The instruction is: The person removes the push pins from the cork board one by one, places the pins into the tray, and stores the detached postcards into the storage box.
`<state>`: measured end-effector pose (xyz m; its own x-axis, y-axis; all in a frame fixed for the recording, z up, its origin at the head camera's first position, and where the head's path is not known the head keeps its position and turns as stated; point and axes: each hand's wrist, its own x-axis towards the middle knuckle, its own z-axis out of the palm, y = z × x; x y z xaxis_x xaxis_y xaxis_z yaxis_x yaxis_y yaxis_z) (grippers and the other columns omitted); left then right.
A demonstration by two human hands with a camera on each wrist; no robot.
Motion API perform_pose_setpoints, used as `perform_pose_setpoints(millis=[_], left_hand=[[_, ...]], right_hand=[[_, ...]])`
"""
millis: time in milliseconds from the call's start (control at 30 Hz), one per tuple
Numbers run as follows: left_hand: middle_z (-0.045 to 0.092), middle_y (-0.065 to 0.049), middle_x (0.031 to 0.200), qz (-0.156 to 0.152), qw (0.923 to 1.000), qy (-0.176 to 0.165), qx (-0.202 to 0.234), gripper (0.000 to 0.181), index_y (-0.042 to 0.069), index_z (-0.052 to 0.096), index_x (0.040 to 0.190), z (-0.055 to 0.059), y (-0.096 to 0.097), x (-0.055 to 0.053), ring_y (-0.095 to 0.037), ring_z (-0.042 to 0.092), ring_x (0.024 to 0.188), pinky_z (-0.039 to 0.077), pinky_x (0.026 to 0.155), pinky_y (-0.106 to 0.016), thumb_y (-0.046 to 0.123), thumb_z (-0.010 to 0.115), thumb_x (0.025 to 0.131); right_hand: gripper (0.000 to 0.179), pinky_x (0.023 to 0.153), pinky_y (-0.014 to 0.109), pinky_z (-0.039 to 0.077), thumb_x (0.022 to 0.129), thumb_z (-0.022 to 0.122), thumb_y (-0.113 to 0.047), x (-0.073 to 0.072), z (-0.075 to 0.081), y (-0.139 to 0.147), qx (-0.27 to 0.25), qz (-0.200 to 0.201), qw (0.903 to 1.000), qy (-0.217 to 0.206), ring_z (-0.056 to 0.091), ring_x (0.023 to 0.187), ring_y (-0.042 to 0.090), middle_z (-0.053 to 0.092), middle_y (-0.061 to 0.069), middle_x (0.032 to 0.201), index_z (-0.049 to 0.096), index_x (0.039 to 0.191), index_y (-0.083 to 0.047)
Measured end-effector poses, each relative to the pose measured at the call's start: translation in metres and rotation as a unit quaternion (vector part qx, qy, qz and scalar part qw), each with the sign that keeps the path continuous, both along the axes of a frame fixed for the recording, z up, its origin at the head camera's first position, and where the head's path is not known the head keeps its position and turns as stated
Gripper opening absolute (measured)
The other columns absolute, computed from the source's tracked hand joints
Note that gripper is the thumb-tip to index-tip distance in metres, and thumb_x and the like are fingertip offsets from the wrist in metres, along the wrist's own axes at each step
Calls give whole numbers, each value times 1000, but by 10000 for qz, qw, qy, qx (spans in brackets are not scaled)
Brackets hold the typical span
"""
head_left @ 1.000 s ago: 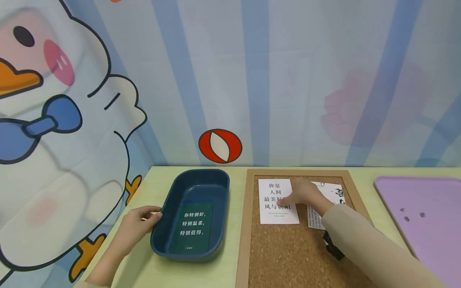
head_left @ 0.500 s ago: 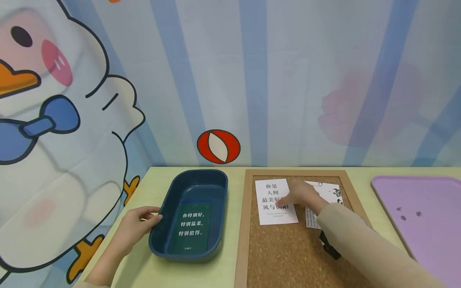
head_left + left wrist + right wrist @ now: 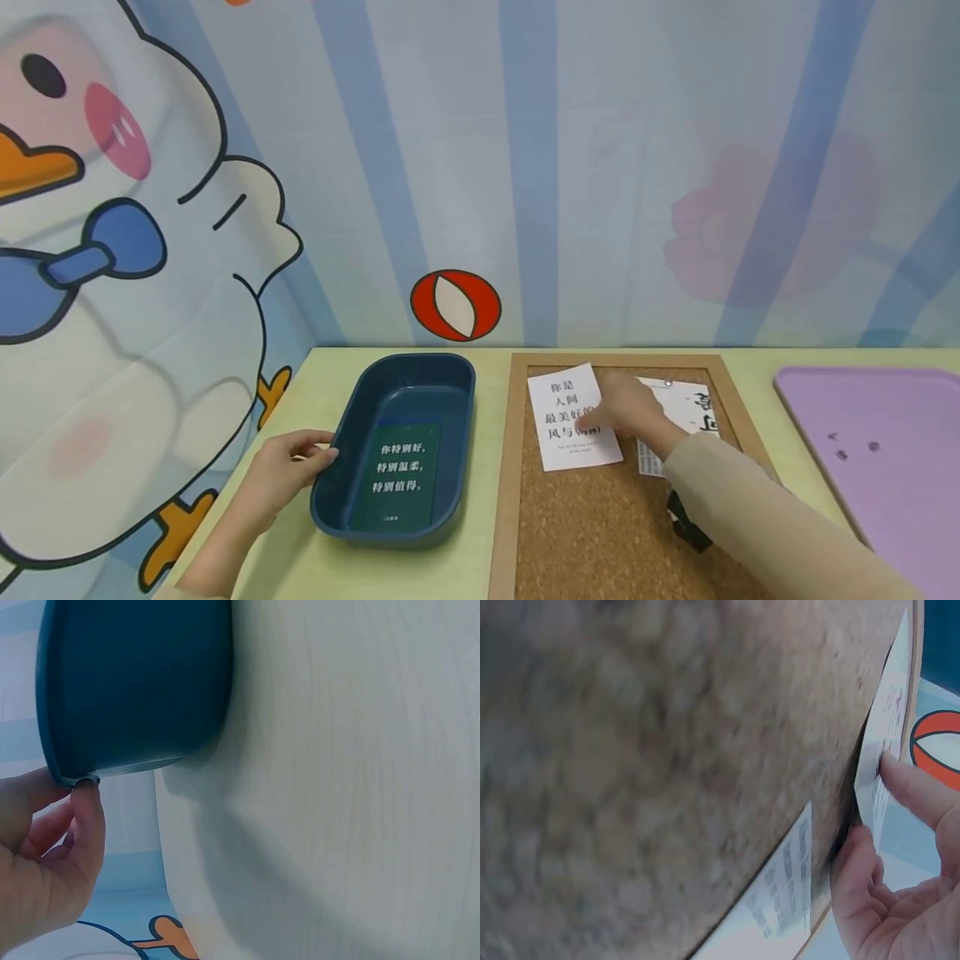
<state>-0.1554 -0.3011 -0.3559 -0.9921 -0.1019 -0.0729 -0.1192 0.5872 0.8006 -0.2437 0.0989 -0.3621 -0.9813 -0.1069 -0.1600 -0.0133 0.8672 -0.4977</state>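
My left hand [image 3: 281, 471] pinches the left rim of a dark blue plastic bin [image 3: 422, 392]; in the left wrist view the thumb and a finger meet at the rim [image 3: 49, 750]. A dark green card [image 3: 401, 471] with white characters lies inside the bin. Over the cork board [image 3: 585, 533], my right hand [image 3: 633, 410] pinches the right edge of a white card [image 3: 561, 417] with black characters. The right wrist view shows the thumb on this card's [image 3: 891, 697] printed face and a finger at its edge. A second printed card [image 3: 686, 402] is partly hidden by the hand and sleeve.
A lilac tray [image 3: 892, 500] with a few small pins [image 3: 873, 447] stands at the right. A clear pin [image 3: 668, 383] sits at the second card's top. Behind the pale table [image 3: 491, 367] hangs a cartoon-printed cloth [image 3: 600, 208]. Something black [image 3: 686, 525] hangs under the right wrist.
The white card has tilted anticlockwise and its top has shifted left, with my right hand still at its edge. My left hand and the bin have stayed put.
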Motion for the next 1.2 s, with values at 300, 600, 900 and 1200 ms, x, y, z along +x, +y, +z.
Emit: perform_pose_setpoints(millis=[300,600,900,1200], left_hand=[[58,-8,82,-21,10000,-42,22,34,-8,57,119,2,1,1,-16,55,73,52,68,-28,10,60,91],[58,-8,83,-105,9997,-93,217,34,-9,56,120,2,0,-1,-15,56,75,52,71,-30,9,58,91],[58,-7,85,-69,9982,-287,528,37,-8,53,124,0,-2,-1,-13,56,77,52,75,-31,11,58,92],[60,-6,84,-36,9972,-347,664,37,-9,52,124,-2,-3,-3,-13,58,75,53,71,-28,10,57,93]], right_hand=[[24,47,24,40,76,75,-5,0,-1,6,-1176,-459,9889,-782,42,52,14,45,6,65,51,73,-2],[29,55,28,48,80,61,9,-4,-1,16,-2561,-832,9476,-1719,48,63,17,49,10,80,47,105,5],[47,58,26,48,84,59,7,-3,-2,23,-3304,-609,9194,-2044,48,67,16,50,10,86,37,125,5],[53,62,26,50,86,56,7,3,5,31,-3992,-445,8920,-2074,55,75,15,50,15,110,30,132,4]])
